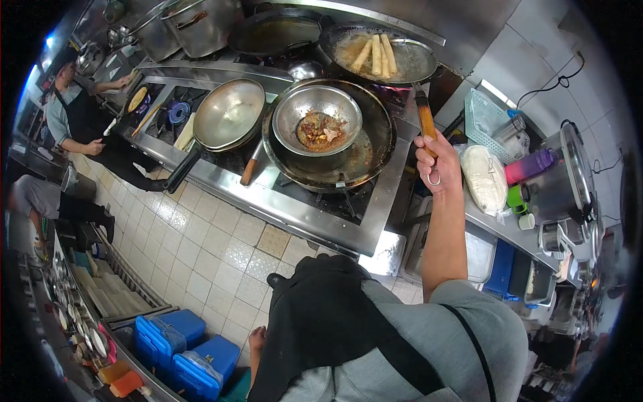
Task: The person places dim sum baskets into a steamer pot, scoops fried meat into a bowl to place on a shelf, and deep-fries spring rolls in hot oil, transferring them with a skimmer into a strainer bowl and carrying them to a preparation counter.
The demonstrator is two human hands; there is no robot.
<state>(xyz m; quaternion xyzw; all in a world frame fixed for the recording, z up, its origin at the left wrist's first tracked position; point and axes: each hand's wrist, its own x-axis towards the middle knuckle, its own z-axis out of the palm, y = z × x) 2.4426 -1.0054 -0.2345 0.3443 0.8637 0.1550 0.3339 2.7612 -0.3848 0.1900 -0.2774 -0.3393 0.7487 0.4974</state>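
Observation:
My right hand (439, 161) is closed round the wooden handle (426, 120) of a round strainer (413, 61). The strainer lies in a wok of bubbling oil (351, 50), beside several pale rolls (377, 56). My left hand (257, 338) hangs low beside my black apron (308, 321); its fingers are mostly hidden. In front of me on the stove, a metal bowl (288, 120) with browned food scraps (321, 132) rests over a large dark pan (378, 144).
A steel pan (231, 114) sits left of the bowl. A co-worker (80, 120) stands at the far left; another person (40, 194) is below. At right are a teal basket (483, 120), a white bag (483, 179) and a large pot (556, 177). Blue bins (204, 362) stand lower left.

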